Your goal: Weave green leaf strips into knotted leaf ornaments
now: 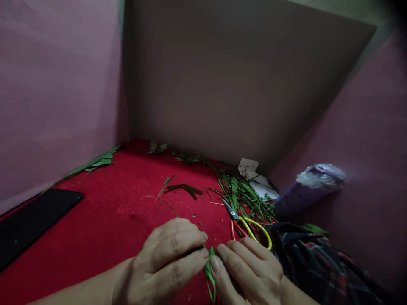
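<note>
Between my two hands is a narrow green leaf strip [210, 271], bent into a small loop at its lower end. My left hand [168, 258] is closed, its fingertips and thumb pinching the strip from the left. From the other side my right hand [248, 271] grips it too, thumb pressed against the leaf and fingers curled. Just beyond the right hand lies a pair of scissors [234, 215] with one yellow and one red handle, its blades pointing away to the upper left.
Red cloth [121, 203] covers the floor. A heap of cut leaves and stems [241, 190] lies beyond the scissors, near white paper tags [249, 165]. A plastic-topped purple roll [302, 190] leans right, above dark plaid fabric [321, 258]. A black phone [41, 220] rests left.
</note>
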Demonstrator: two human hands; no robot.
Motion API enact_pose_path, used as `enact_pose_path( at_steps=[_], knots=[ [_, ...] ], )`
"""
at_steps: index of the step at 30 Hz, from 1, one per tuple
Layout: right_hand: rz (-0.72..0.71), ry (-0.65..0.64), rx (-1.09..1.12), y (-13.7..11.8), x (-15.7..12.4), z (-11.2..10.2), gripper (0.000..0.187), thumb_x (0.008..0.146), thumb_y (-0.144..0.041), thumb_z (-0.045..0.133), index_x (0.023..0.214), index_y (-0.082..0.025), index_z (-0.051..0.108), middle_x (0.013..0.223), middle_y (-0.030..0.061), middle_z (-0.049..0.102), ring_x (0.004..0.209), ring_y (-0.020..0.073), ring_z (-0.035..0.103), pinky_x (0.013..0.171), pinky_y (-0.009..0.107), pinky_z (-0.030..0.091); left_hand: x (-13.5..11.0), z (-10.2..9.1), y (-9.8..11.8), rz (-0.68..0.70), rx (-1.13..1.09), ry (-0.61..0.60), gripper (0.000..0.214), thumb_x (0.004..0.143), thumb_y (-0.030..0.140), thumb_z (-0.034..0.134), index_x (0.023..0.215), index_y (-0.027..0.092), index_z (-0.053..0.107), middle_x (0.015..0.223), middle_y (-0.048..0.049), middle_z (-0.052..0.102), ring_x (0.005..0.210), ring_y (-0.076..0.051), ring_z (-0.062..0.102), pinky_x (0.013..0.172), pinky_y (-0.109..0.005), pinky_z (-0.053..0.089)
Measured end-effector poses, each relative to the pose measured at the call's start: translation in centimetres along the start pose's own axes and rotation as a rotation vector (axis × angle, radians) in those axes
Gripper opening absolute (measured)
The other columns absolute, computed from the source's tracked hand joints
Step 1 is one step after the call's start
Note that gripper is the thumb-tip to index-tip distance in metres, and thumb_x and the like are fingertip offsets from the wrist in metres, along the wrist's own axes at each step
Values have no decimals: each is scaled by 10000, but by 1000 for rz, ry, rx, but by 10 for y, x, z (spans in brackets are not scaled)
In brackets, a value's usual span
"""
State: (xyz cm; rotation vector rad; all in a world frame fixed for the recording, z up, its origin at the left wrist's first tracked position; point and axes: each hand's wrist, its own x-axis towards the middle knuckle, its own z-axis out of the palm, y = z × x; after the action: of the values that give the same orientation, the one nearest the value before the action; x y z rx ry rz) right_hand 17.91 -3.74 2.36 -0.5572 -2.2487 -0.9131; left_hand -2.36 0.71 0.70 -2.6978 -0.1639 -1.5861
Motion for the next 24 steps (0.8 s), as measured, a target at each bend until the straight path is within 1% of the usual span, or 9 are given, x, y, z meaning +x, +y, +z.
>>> enact_pose_path(
  at_steps=[3,6,9,12,14,16,19,22,24],
  knots=[
    [-9,-28,2,1,0,-3,151,778,-49,549,725,-173,616,608,39,711,502,127,619,466,243,442,2,-5,1,23,26,-46,221,890,92,425,953,81,636,902,-91,704,982,-167,608,950,-300,455],
    [5,0,16,1,3,-2,147,782,-74,551,705,-177,620,594,27,698,476,110,604,454,230,433,3,-6,3,11,50,-49,254,905,99,383,940,94,635,898,-70,709,1014,-156,592,959,-278,447],
    [26,17,30,0,4,-1,157,794,-98,541,693,-183,624,591,20,691,463,101,591,440,224,418,2,-5,4,50,77,-2,291,917,107,342,933,103,633,899,-70,715,1036,-154,587,961,-281,452],
    [47,24,24,0,4,-2,163,798,-112,536,690,-196,626,604,14,693,465,101,586,442,227,411,-1,-1,3,85,80,64,255,901,118,376,902,119,631,882,-76,721,1043,-172,592,941,-312,476],
    [62,45,14,-1,3,-3,163,788,-111,545,676,-202,622,598,9,690,463,101,581,451,230,415,-3,3,5,45,76,81,227,894,122,397,917,133,623,887,-77,725,1023,-179,608,927,-335,489],
    [56,35,8,0,2,-4,158,774,-100,559,674,-206,621,599,9,693,466,104,582,458,233,419,-4,6,8,-14,68,86,263,920,139,354,959,148,613,886,-75,729,986,-174,628,921,-342,493],
    [4,-9,19,2,1,-5,134,779,-85,570,721,-191,627,609,25,707,490,122,604,467,246,430,-4,8,13,-75,41,90,333,946,164,284,1023,175,607,872,-63,734,941,-172,647,908,-346,500],
    [12,-26,52,3,1,-5,132,837,-87,520,779,-160,614,617,36,713,512,135,620,487,265,449,-2,4,13,-102,12,41,316,946,182,309,1057,185,605,901,-61,735,953,-184,647,897,-355,506],
    [50,-18,64,2,1,-5,166,878,-102,474,785,-145,603,624,41,715,511,137,623,495,276,456,0,-1,10,-72,21,-22,290,939,171,336,1038,167,608,912,-62,735,952,-178,646,883,-338,512]
  ],
)
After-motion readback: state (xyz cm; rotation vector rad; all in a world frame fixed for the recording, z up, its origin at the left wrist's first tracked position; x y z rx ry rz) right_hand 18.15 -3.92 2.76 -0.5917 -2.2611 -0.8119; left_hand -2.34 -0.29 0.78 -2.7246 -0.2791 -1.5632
